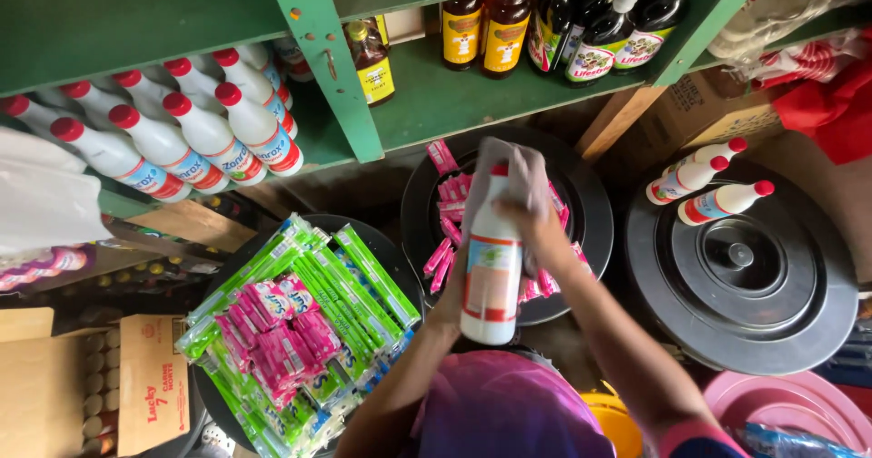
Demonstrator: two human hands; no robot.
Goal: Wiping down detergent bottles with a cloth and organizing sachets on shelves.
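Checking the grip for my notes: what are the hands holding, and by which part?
The left hand grips a white bottle by its body; the right hand presses a cloth over its top.

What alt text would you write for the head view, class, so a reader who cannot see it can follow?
Seen from above, a person's left hand holds a white bottle upright while the right hand wipes its top with a cloth. Below are black bin lids bearing pink and green sachets; green shelves hold more bottles.

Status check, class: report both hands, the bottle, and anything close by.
Left hand gripping white plastic bottle, upright. Right hand pressing grey cloth over its top. Black round lid with pink sachets directly beneath.
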